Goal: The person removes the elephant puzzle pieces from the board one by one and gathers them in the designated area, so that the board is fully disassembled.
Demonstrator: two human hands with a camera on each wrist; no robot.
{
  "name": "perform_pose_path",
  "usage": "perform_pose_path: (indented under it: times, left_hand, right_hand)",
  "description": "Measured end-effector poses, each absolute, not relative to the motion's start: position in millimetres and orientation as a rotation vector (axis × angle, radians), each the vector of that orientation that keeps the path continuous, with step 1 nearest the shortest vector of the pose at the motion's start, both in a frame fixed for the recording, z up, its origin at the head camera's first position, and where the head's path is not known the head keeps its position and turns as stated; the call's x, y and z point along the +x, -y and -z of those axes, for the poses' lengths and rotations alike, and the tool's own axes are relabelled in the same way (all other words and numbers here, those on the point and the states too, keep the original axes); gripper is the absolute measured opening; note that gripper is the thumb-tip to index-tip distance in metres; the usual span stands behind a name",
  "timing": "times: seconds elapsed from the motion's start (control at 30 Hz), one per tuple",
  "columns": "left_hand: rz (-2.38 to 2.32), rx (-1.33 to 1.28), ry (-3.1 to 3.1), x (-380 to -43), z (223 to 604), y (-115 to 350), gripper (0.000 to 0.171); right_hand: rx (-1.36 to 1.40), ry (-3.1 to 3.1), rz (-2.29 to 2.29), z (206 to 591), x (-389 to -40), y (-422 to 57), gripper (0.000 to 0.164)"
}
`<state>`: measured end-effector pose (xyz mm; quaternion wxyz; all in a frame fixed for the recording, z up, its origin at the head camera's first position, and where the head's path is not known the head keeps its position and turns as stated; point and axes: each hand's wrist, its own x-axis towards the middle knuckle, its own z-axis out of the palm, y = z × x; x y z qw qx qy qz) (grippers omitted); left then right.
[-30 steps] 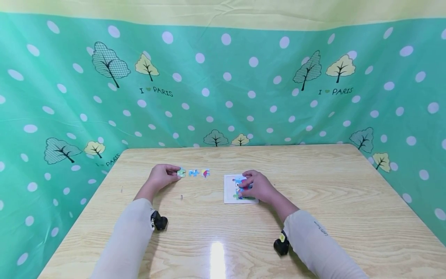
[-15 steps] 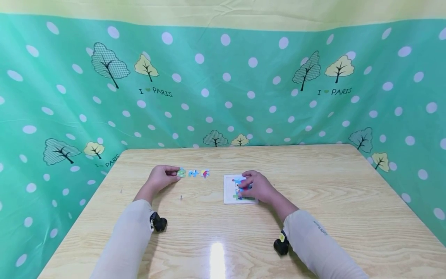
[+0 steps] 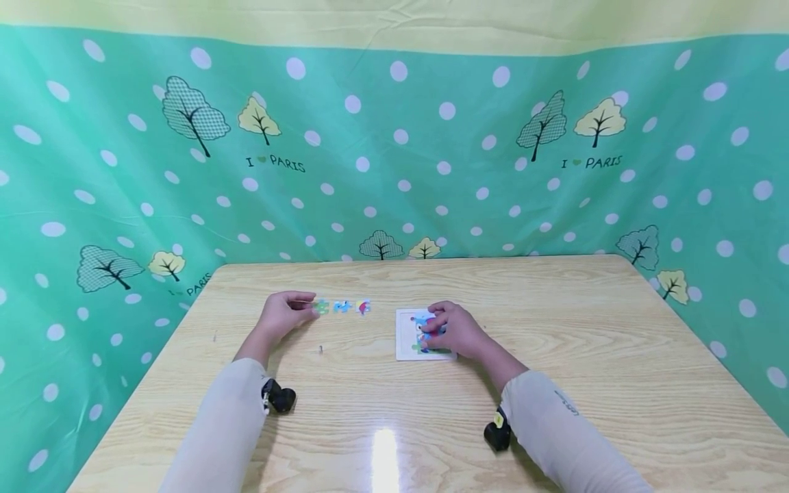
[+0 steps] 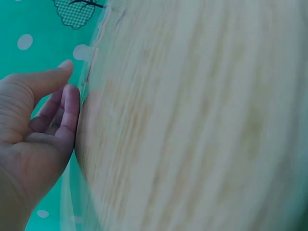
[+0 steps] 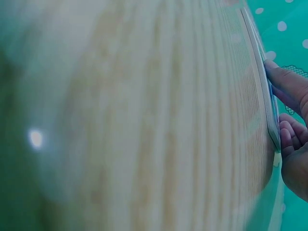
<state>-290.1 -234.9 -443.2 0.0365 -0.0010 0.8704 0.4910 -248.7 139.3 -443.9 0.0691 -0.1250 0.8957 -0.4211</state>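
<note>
Both hands are down on the wood-look counter (image 3: 394,383), sleeves pulled to abt the wrists. Left hand (image 3: 285,316) is over toward the back-left corner w/ thumb and index partway apart, tips right at the left side of a green puzzle pc (image 3: 322,307). Can't tell if it's actually pinching it or just touching, and the left wrist cam doesn't show the pc at all, just the thumb a bit apart from the bent fingers.

That green one is the left end of a short row running roughly parallel to the counter's back edge: next is a blue/white pc (image 3: 342,306), then a red/yellow/blue pc (image 3: 363,307). Small gaps btwn all 3.

Right hand (image 3: 457,332) is on the white puzzle tray (image 3: 404,335), fingers bent and loosely spread over it, no pc visibly gripped. Right wrist cam has the thumb against the tray. Tray's flat, approx midway btwn the counter's left and right edges, a bit farther from the back edge than the row. Partly done pic (image 3: 422,329) inside (blue, red, some green), mostly under the hand, w/ a bare strip down the tray's left side.

Misc: tiny bit of something (image 3: 320,350) on the counter nearer the front than the row, too small to ID. Green dotted curtain (image 3: 382,137) behind the back edge.
</note>
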Motion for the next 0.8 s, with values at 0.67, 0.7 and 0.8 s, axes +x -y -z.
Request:
perform_pose_path:
  times: [0.67,0.7,0.8]
  left_hand:
    - [-1.817,0.019,-2.516,-272.6,433.9,228.4,0.046]
    - [-1.822,0.023,-2.516,-270.6,433.2,226.6,0.046]
    - [-1.839,0.043,-2.504,-265.0,432.1,221.5,0.045]
  right_hand:
    - [-0.334,-2.677,1.277,440.4,-244.7,-138.9,0.024]
    - [-0.343,-2.681,1.274,440.4,-244.7,-139.1,0.024]
    - [-0.354,-2.689,1.264,441.8,-245.3,-139.8,0.023]
